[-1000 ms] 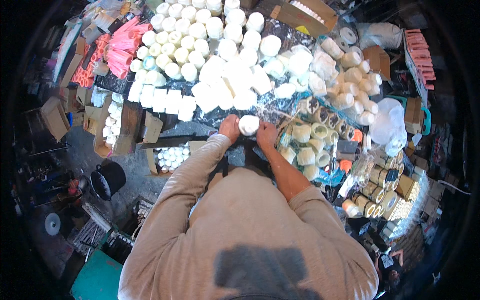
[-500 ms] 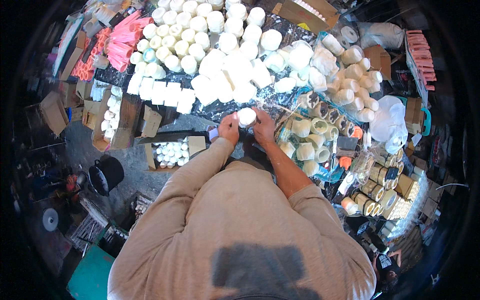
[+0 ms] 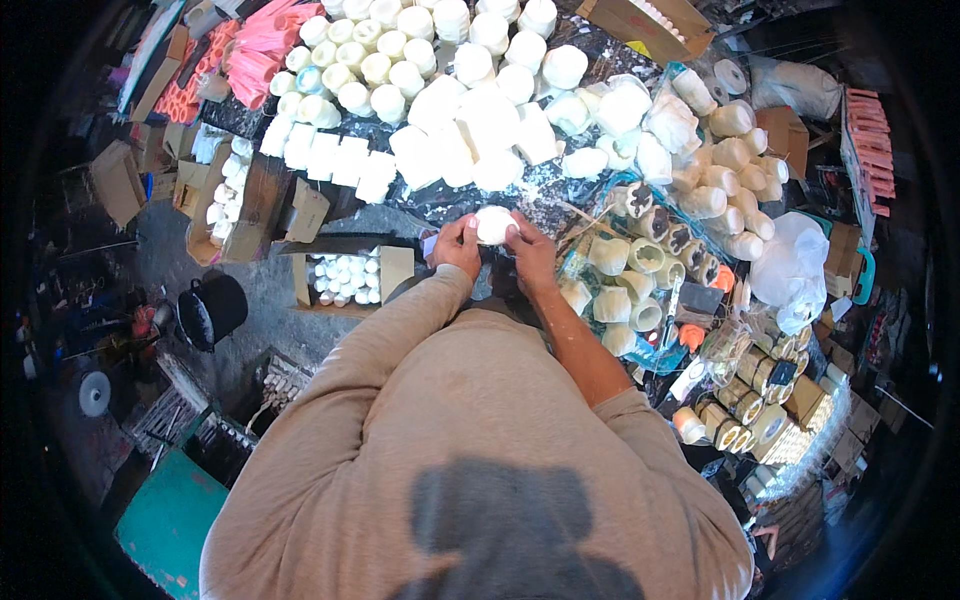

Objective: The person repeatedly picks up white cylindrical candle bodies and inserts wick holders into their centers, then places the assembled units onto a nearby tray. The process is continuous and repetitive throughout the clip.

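At the near edge of the work table (image 3: 440,208), a small white rounded piece (image 3: 493,225) is held between both hands. Its kind cannot be made out in the glare. My left hand (image 3: 458,246) grips its left side with bent fingers. On the opposite side my right hand (image 3: 532,252) pinches it, thumb and fingers on the rim. Just beyond lie bright white blocks (image 3: 465,135), overexposed in the sunlight. Rows of cream cylindrical pieces (image 3: 375,70) stand further back, and white squarish pieces (image 3: 325,158) line the front left of the table.
To the right are hollow cream cups (image 3: 645,257), stacked cream pieces (image 3: 735,170) and a white plastic bag (image 3: 788,268). Pink tubes (image 3: 262,60) lie far left. An open carton (image 3: 342,278) of white pieces and a black bucket (image 3: 211,313) are at the lower left.
The white piece has been turned in my hands and now looks wider and flatter. My fingers have shifted around its rim. The whole view has moved slightly.
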Action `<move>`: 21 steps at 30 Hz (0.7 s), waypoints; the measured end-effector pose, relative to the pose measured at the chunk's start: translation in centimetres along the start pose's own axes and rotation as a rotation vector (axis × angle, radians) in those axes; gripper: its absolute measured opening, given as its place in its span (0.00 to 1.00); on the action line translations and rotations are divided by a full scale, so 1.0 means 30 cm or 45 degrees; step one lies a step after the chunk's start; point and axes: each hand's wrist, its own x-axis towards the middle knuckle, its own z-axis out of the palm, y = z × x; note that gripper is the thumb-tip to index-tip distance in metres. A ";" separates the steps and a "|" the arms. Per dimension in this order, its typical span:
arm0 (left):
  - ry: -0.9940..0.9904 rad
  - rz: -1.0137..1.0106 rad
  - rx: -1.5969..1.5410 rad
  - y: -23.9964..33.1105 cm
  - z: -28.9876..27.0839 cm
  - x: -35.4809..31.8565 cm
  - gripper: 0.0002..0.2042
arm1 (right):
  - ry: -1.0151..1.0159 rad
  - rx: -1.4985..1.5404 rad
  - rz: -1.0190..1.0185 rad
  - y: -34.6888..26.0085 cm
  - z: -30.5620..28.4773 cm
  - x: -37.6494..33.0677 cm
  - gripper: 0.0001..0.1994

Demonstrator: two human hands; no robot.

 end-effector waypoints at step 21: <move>-0.326 -0.173 0.981 -0.085 0.012 0.192 0.25 | 0.377 -1.315 -0.261 0.099 -0.056 0.256 0.20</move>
